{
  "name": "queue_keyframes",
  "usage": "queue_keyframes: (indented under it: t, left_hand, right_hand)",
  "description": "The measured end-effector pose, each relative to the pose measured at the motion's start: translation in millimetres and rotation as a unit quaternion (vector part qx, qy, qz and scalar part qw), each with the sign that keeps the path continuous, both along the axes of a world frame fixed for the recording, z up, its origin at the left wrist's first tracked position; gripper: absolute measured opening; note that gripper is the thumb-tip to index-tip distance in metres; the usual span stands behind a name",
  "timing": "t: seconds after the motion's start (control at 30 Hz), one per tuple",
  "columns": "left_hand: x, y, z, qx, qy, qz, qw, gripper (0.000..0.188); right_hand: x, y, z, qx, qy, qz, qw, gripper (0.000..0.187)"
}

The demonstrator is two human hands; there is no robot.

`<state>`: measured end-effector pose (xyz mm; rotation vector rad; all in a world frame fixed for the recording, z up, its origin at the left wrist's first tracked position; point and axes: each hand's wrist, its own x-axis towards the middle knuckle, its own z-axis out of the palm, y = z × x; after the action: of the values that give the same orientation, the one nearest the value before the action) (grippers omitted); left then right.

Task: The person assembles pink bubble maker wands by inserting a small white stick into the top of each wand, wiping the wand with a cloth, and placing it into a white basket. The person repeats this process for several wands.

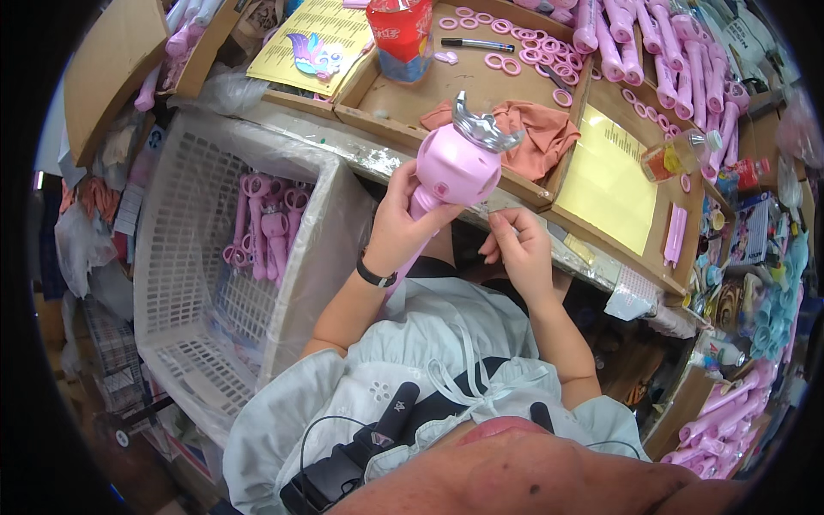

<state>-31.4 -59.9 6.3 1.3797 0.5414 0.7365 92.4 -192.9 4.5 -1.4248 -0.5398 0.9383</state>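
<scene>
My left hand [402, 219] is wrapped round the neck of a pink toy wand [459, 167], just below its round head. A silver crown [485, 124] tops the head, tilted to the right. The wand's handle runs down behind my left wrist toward my lap. Close by on the right, my right hand [522, 245] is closed in a pinch, apart from the wand. What its fingertips hold, if anything, is too small to make out. Behind the wand's head lies a crumpled orange cloth [536, 137] in a shallow cardboard tray [378, 107].
A white plastic crate [184, 249] at my left holds several pink wands [268, 225]. Pink rings [549, 51], a marker [477, 45] and a red container [400, 39] sit in the tray. Farther right are a yellow sheet [609, 180], a small bottle [678, 154] and piled pink handles [687, 51].
</scene>
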Motion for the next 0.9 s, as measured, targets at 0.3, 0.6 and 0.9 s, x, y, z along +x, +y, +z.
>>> queue_keyframes:
  t: [0.3,0.6,0.9]
  left_hand:
    - [0,-3,-5,0.088,0.061,0.003,0.994,0.061]
    - [-1,-1,-8,0.104,0.059,0.002,0.993,0.062]
    - [-5,-5,-3,0.213,0.071,0.014,0.974,0.074]
  right_hand:
    - [-18,-3,-28,0.029,-0.401,-0.024,0.916,0.017]
    - [-13,-4,-8,-0.014,-0.197,-0.028,0.980,0.016]
    - [-5,-9,-10,-0.032,-0.154,0.004,0.987,0.018]
